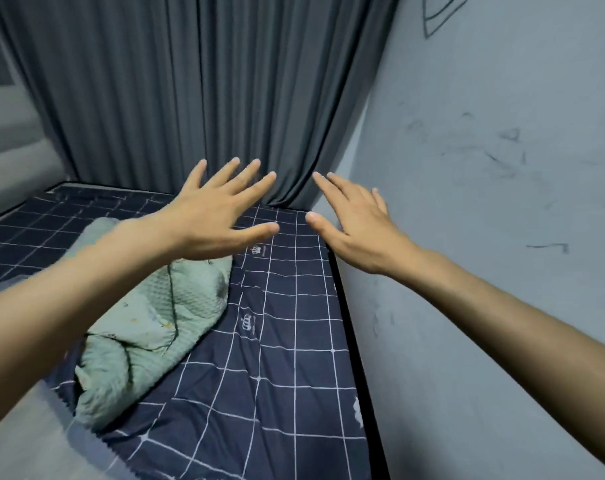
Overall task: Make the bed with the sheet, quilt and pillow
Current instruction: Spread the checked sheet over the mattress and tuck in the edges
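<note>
Both hands reach out above the bed, fingers spread, each grip empty; the left hand (218, 216) hovers over the crumpled green quilt (148, 327); the right hand (356, 223) hangs above the navy checked sheet (287, 341) beside the wall (484, 237).

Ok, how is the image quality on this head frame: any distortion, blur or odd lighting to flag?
Head view: wide-angle bending curves the wall edge and the sheet grid; light is dim, flat and bluish, with no glare or hard shadows; left hand and right hand are fairly sharp, the green quilt slightly soft, and the left forearm's outline looks jagged, like a compression artefact.
</note>
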